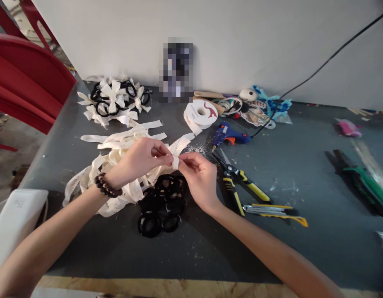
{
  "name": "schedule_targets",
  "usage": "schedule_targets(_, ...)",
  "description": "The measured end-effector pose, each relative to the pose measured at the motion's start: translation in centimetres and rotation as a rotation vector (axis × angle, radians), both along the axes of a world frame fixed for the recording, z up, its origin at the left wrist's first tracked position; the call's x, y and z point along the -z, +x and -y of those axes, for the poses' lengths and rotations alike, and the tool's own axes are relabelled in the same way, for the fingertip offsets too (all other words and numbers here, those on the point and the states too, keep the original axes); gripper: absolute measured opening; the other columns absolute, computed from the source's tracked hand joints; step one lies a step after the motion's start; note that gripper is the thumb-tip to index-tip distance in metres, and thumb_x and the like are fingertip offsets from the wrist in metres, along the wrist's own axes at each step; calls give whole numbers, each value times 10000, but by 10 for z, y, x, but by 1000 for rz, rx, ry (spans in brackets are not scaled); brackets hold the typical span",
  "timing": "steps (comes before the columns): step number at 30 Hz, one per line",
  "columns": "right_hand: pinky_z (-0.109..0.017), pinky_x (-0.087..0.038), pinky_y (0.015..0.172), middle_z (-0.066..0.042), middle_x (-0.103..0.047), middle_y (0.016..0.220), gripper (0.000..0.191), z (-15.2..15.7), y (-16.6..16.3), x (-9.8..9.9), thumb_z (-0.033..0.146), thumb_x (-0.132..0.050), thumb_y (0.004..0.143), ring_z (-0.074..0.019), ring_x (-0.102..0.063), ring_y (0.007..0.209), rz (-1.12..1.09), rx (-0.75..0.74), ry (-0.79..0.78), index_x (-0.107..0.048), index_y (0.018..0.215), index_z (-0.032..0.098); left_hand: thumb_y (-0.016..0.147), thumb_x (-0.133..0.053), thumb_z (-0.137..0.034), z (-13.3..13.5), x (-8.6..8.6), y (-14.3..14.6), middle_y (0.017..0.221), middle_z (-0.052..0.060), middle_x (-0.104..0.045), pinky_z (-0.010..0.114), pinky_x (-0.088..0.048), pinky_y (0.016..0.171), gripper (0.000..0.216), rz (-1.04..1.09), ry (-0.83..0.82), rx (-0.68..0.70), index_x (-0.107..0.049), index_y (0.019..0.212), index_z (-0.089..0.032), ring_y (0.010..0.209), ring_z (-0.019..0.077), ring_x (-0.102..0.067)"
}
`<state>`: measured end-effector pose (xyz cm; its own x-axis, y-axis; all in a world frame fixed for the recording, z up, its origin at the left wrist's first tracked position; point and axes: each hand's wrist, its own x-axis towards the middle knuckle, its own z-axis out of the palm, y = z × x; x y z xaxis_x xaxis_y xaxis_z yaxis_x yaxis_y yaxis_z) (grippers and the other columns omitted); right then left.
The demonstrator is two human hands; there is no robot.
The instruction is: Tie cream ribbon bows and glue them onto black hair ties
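Between my two hands is a short piece of cream ribbon, pinched from both sides. My left hand, with a beaded bracelet at its wrist, grips the ribbon's left part. The fingers of my right hand are closed on its right part. Under my left hand lies a loose heap of ribbon strips. Just below both hands sit several black hair ties in a pile. A ribbon spool stands beyond my hands, and its loose end runs toward me.
Finished-looking bows on black hair ties are heaped at the back left. To the right lie a blue glue gun with a cord, scissors, a yellow cutter and green-handled pliers. A white box-shaped device is at the left edge.
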<state>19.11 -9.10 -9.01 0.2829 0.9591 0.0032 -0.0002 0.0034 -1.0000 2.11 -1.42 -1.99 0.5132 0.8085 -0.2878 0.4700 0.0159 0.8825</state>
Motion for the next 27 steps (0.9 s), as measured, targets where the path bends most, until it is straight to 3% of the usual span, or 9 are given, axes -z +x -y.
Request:
schedule_targets(7, -279, -540, 666, 8, -713, 782, 193, 0, 3, -2, 391, -781, 890, -138, -653, 684, -69, 6, -4, -694, 891, 219, 890, -740, -314, -1, -7, -2, 767, 25, -788, 260, -445, 594, 180, -123, 188, 28, -786, 793, -169, 655, 132, -672)
schedule_targets(13, -251, -480, 574, 39, -641, 700, 206, -2, 3, 8, 402, -774, 906, -110, -580, 593, -219, -11, -26, -662, 894, 229, 898, -720, -295, -5, -2, -3, 892, 16, -799, 270, -464, 691, 133, -120, 238, 93, -777, 837, -191, 770, 142, -682)
schedule_targets(18, -229, -473, 552, 58, -590, 689, 237, -5, 5, 12, 415, -772, 912, -82, -524, 552, -230, 22, -16, -629, 888, 227, 899, -658, -210, -6, 0, -5, 823, 18, -745, 267, -482, 704, 112, -34, 139, 95, -680, 797, -170, 740, 133, -655)
schedule_targets(23, -235, -531, 610, 55, -613, 724, 266, -5, 7, 13, 450, -753, 924, -81, -531, 573, -228, 49, -23, -604, 905, 231, 901, -676, -263, -8, -3, -9, 766, 7, -678, 259, -434, 652, 146, 31, 8, 126, -636, 793, -175, 723, 136, -613)
schedule_targets(27, -244, -532, 609, 36, -658, 772, 270, -4, 8, 11, 464, -733, 937, -98, -600, 609, -121, 47, -5, -595, 925, 232, 916, -684, -310, -5, -6, -6, 743, -4, -639, 254, -374, 598, 194, 56, -92, 33, -626, 789, -176, 654, 113, -539)
